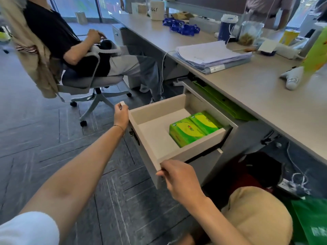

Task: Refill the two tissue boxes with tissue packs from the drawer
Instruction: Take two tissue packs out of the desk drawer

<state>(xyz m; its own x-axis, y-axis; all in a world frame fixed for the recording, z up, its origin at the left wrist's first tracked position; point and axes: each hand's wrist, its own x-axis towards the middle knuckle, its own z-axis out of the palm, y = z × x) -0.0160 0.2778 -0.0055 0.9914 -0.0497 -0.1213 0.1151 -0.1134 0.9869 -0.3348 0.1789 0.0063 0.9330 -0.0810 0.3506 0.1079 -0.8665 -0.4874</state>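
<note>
A pale drawer [150,144] under the desk stands pulled out. Two green and yellow tissue packs [185,131] [205,121] lie side by side in its right half; the left half is bare. My left hand [121,114] curls around the far end of the drawer front, with a small white corner showing at its fingertips. The near end of the same front panel is gripped by my right hand [177,175].
The desk [256,96] above carries a paper stack [214,55], a blue bottle [226,27], a jar and a yellow box [290,37]. A person sits in a wheeled chair [92,85] to the left. Bags and cables lie under the desk at right.
</note>
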